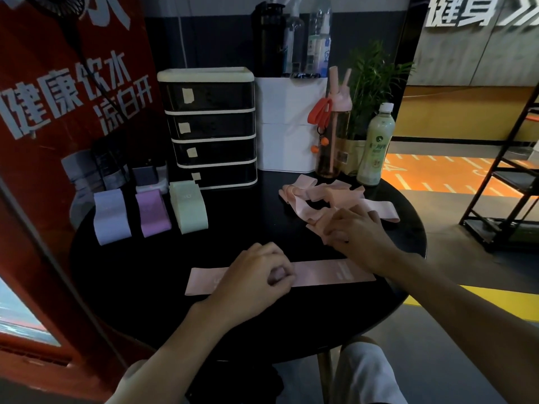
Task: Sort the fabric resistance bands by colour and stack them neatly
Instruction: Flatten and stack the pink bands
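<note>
On the round black table a pink band lies flat near the front edge. My left hand rests on its middle with curled fingers. A loose heap of pink bands lies at the back right. My right hand grips one band at the near end of that heap. At the back left stand three neat stacks: lavender bands, purple bands and pale green bands.
A black drawer unit and a white box stand at the back. A pink bottle, a green drink bottle and a potted plant stand at the back right. A metal rack is on the right.
</note>
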A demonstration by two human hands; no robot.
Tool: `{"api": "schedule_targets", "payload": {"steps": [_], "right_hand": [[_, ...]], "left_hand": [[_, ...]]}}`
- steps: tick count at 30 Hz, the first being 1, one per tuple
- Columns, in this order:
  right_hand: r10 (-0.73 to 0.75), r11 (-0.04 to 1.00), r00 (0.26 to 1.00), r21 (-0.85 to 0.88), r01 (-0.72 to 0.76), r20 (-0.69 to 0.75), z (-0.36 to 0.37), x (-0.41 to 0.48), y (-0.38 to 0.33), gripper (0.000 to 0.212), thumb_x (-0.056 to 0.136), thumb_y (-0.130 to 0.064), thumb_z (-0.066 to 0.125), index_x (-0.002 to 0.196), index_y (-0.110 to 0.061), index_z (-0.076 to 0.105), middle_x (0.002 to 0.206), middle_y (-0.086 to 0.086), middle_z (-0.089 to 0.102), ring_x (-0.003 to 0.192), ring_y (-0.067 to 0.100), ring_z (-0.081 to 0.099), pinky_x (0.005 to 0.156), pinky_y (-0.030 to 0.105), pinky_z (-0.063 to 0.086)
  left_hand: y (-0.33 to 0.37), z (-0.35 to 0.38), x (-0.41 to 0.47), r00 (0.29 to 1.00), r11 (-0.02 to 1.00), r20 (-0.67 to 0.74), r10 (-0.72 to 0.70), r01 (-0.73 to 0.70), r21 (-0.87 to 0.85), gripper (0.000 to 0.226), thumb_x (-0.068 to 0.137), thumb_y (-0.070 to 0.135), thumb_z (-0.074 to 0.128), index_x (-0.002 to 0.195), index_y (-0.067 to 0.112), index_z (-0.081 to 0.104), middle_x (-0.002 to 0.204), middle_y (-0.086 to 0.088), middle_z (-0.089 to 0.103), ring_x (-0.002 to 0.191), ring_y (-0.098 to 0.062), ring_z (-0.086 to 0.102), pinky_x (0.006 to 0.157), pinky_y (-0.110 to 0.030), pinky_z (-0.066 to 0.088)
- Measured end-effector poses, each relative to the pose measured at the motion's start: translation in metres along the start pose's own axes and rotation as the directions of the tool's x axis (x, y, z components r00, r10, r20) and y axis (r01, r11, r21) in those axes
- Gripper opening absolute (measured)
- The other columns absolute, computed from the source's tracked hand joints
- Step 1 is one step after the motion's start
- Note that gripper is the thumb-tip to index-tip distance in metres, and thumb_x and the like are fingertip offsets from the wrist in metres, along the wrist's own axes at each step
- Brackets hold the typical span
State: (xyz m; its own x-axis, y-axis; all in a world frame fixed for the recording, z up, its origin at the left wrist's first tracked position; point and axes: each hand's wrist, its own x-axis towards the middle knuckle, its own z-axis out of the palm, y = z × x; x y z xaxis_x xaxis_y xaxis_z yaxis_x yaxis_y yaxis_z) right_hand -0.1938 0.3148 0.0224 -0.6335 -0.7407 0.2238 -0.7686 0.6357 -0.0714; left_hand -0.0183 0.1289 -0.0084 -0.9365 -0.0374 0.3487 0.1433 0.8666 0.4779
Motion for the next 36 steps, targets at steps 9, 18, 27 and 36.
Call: {"api": "schedule_targets", "payload": {"steps": [9, 18, 27, 36], "right_hand": [[-0.038, 0.967, 0.968, 0.234, 0.098, -0.249, -0.027, 0.011, -0.004, 0.02, 0.099, -0.017, 0.048, 0.103, -0.019, 0.068, 0.105, -0.003, 0.067, 0.099, 0.018, 0.057, 0.083, 0.037, 0.039], [-0.057, 0.857, 0.913, 0.449, 0.253, -0.405, -0.104, 0.019, -0.036, 0.026, 0.1, -0.007, 0.044, 0.101, -0.017, 0.067, 0.092, -0.013, 0.063, 0.083, -0.016, 0.055, 0.07, 0.006, 0.038], [-0.048, 0.793, 0.845, 0.494, 0.356, -0.532, -0.157, 0.029, -0.069, 0.024, 0.099, -0.006, 0.046, 0.106, -0.009, 0.069, 0.091, -0.018, 0.06, 0.08, -0.017, 0.054, 0.068, 0.003, 0.038], [0.012, 0.726, 0.859, 0.595, 0.344, -0.512, -0.162, 0.031, -0.079, 0.011, 0.094, -0.017, 0.061, 0.101, -0.019, 0.07, 0.089, -0.014, 0.066, 0.083, 0.002, 0.061, 0.072, 0.013, 0.049]], "left_hand": [[0.004, -0.004, 0.001, 1.0, 1.0, 0.003, -0.002, 0.002, 0.004, 0.007, 0.092, 0.035, 0.064, 0.091, 0.031, 0.07, 0.095, 0.017, 0.056, 0.093, -0.002, 0.05, 0.083, -0.028, 0.046], [0.054, -0.06, 0.055, 0.958, 0.976, -0.285, -0.034, -0.029, -0.214, 0.024, 0.088, 0.03, 0.071, 0.109, 0.023, 0.064, 0.098, 0.012, 0.061, 0.089, -0.002, 0.058, 0.073, -0.014, 0.043], [0.085, -0.105, 0.093, 0.926, 0.817, -0.326, -0.19, -0.035, -0.576, 0.012, 0.093, 0.014, 0.068, 0.1, 0.007, 0.075, 0.092, -0.007, 0.076, 0.085, -0.017, 0.072, 0.074, -0.028, 0.057], [0.085, -0.119, 0.079, 0.914, 0.767, -0.32, -0.248, -0.016, -0.641, 0.017, 0.096, 0.018, 0.063, 0.09, 0.007, 0.075, 0.086, -0.013, 0.076, 0.082, -0.024, 0.072, 0.078, -0.036, 0.058]]}}
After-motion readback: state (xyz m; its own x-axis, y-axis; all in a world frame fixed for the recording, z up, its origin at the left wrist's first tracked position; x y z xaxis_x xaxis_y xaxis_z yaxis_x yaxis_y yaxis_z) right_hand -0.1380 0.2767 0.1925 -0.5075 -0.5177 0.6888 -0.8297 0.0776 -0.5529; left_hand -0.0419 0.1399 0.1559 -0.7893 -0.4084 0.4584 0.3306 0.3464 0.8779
